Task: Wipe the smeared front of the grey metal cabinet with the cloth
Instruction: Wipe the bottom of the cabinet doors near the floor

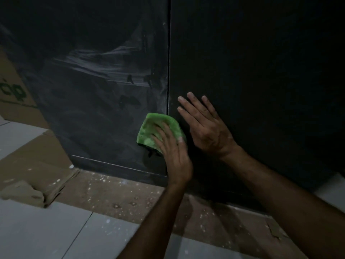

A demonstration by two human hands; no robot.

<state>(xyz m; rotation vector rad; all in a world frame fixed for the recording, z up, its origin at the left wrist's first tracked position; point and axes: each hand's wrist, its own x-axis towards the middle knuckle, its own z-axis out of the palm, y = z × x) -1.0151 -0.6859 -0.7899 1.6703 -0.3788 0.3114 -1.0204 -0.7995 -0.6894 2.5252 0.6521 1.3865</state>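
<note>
Low down, left hand (173, 146) pressing green cloth (158, 130) on cabinet (93, 90)

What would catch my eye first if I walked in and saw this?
The bright green cloth, pressed flat by the left hand low on the dark cabinet's left door, is the only vivid colour here. Above it, pale swirling smears streak that door. The right hand lies spread on the cleaner right door, just across the seam.

Paint-flecked cardboard sheets (112, 191) on pale floor tiles (46, 230), printed box (13, 90) at left.
</note>
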